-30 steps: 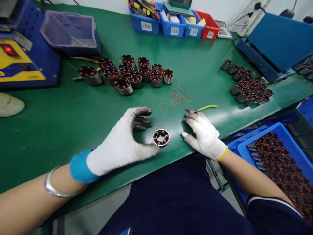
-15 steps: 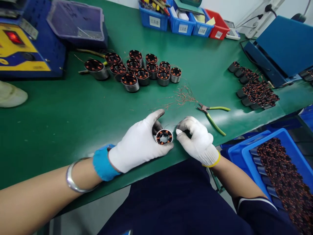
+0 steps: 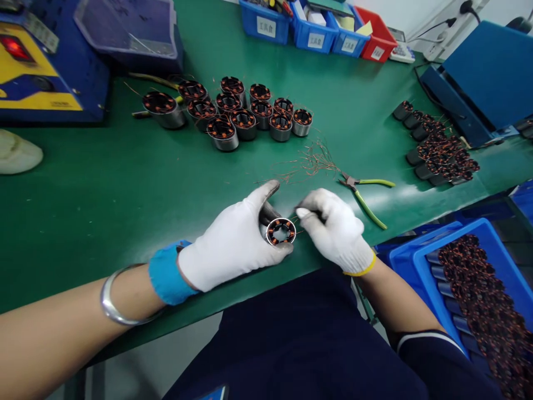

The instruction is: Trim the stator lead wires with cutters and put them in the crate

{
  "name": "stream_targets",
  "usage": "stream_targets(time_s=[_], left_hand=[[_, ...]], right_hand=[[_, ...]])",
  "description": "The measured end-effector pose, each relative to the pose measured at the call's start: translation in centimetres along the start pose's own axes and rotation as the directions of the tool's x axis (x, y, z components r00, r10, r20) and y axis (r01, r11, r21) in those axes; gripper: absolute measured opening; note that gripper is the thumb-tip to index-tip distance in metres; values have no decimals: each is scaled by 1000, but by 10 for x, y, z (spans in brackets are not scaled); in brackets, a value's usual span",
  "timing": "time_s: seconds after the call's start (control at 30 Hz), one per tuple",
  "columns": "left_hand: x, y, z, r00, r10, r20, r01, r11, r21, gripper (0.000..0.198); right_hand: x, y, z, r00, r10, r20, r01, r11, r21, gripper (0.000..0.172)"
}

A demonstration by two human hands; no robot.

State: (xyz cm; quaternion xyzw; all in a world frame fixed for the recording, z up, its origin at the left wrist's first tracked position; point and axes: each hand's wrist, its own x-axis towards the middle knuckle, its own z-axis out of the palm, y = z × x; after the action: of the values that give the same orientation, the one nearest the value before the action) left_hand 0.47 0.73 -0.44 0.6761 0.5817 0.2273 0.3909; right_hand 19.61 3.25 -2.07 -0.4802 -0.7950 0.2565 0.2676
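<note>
A small metal stator ring with copper windings (image 3: 281, 231) stands on the green bench mat (image 3: 104, 189) near its front edge. My left hand (image 3: 237, 241), in a white glove with a blue cuff, curls round the ring's left side and holds it. My right hand (image 3: 333, 228), in a white glove with a yellow cuff, is closed in a pinch at the ring's right top edge, apparently on a thin copper wire. Green-handled cutters (image 3: 366, 194) lie on the mat just right of my right hand.
Several wound stators (image 3: 241, 114) stand grouped at mid bench, with copper wire scraps (image 3: 312, 161) in front. More stators (image 3: 441, 150) lie at the right. A blue crate (image 3: 487, 289) of stators sits beside my right arm. Coloured bins (image 3: 316, 28) line the back; a blue-yellow machine (image 3: 37, 66) stands left.
My left hand closed round the stator. My right hand let go of the cutters, which now lie on the mat, and moved left to pinch at the ring's edge.
</note>
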Motion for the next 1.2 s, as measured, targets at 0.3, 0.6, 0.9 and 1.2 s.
stream_targets(time_s=[0.3,0.6,0.9,1.2], left_hand=[[1,-2,-2,1000,14,9,-14,999,30,100],[5,-7,-6,994,91,63,-92,996,12,93],[8,-13,-9,977,171,124,-174,985,18,87],[10,-13,-9,969,170,178,-182,982,51,78]], right_hand=[[-2,-3,-8,988,132,83,-140,985,102,31],[0,-3,4,993,65,97,-81,981,175,17],[-18,11,-3,971,-232,54,228,971,74,11],[-19,19,-16,988,-64,142,62,998,19,17]])
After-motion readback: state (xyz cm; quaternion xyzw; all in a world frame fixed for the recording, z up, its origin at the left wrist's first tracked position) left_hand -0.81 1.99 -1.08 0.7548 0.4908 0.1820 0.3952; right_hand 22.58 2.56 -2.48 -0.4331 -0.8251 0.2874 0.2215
